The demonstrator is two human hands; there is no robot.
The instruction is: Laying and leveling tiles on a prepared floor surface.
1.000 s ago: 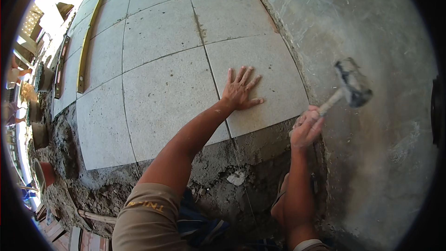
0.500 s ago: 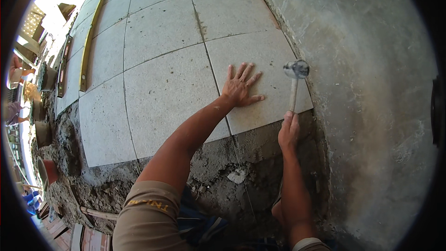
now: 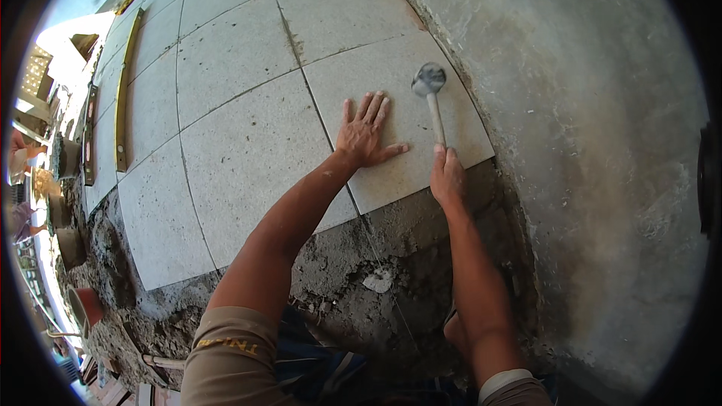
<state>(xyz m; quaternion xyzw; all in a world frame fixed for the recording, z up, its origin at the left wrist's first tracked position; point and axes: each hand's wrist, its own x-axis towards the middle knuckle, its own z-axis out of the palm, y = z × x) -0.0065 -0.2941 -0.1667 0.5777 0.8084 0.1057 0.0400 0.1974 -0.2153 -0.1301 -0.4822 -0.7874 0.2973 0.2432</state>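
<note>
Lettering [image 3: 227, 343] marks one sleeve [image 3: 233, 376]; left hand [image 3: 362, 139] lies spread on tile [image 3: 406, 116], right hand [image 3: 448, 175] closed around mallet [image 3: 429, 81].

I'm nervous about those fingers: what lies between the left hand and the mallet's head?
In the head camera's view, only a bare stretch of pale tile lies between the left hand and the mallet's head.

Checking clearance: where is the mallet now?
In the head view, the mallet is right of centre, in the right hand, its head over the tile where the left hand lies spread, to that hand's right.
</note>
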